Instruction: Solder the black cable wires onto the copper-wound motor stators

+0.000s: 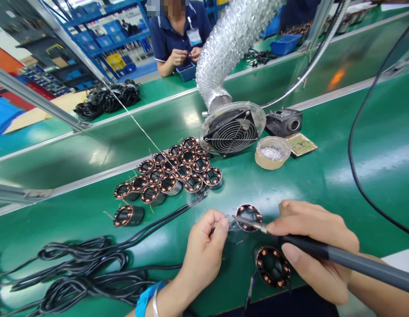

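My right hand (317, 237) is closed around a soldering iron (343, 255), which points left. The iron's tip reaches over a motor stator (249, 217) with copper windings, close to the fingertips of my left hand (207, 246). That left hand pinches thin wires (230, 220), partly hidden by the fingers; a black cable runs under the wrist. Below the iron, a second stator (273, 267) has a black cable with coloured leads (251, 284) beside it. Whether the iron's tip touches the wires I cannot tell.
Several stators (169, 184) stand in rows near a fume fan (232, 134) with a foil duct. A round tub (272, 152), a sponge tray (301, 145) and an iron holder (285, 122) sit to its right. Coiled black cables (82, 277) lie left. Across the bench sits a person (181, 35).
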